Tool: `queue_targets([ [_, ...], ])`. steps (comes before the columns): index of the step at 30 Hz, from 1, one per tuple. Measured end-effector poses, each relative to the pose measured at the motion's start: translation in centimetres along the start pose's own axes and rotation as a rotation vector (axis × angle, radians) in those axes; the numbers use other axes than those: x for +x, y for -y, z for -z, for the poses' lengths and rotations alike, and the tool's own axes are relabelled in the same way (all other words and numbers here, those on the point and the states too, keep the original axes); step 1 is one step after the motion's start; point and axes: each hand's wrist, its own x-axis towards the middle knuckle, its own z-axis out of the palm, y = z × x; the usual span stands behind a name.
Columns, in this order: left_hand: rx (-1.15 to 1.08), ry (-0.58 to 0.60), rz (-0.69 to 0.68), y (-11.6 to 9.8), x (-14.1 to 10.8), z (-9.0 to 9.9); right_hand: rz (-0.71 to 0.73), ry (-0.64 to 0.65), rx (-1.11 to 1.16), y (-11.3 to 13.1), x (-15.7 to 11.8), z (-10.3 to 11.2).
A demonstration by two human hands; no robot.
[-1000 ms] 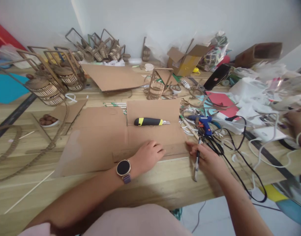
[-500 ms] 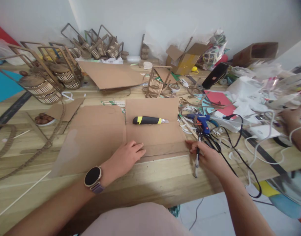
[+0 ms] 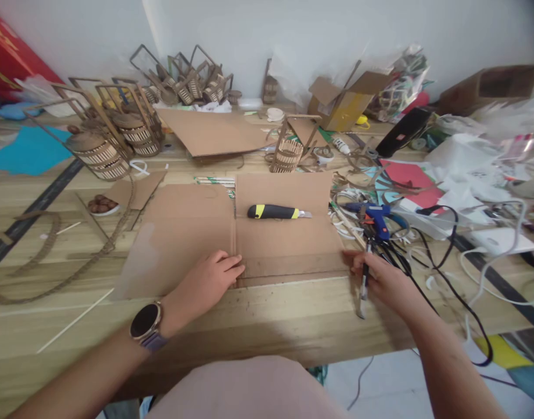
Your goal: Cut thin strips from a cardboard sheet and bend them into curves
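A creased cardboard sheet [image 3: 184,233] lies flat on the wooden table. My left hand [image 3: 210,279] rests on it near the front edge, fingers spread and holding nothing. My right hand [image 3: 380,279] is at the sheet's right front corner, closed round a slim cutter [image 3: 365,282] whose blade end points toward me. On the right part of the cardboard lies a black and yellow utility knife [image 3: 273,212], its blade out to the right.
Baskets with handles [image 3: 99,152] stand at the left and back. A blue glue gun [image 3: 371,216] and black cables lie to the right. A small bowl [image 3: 103,206] of brown balls sits at left. Behind are another cardboard piece [image 3: 214,132] and an open box [image 3: 343,105].
The view has turned so that most things sit further right. My left hand has slid left along the cardboard. The other person's arm at the right has left the view.
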Motion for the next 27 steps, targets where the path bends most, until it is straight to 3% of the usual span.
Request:
queue_targets([
  [14, -0.053, -0.047, -0.016, -0.31, 0.0, 0.23, -0.01, 0.013, 0.045, 0.63, 0.31, 0.28],
  [27, -0.084, -0.018, 0.057, -0.68, 0.14, 0.55, 0.028, 0.039, 0.006, -0.12, 0.52, 0.23],
])
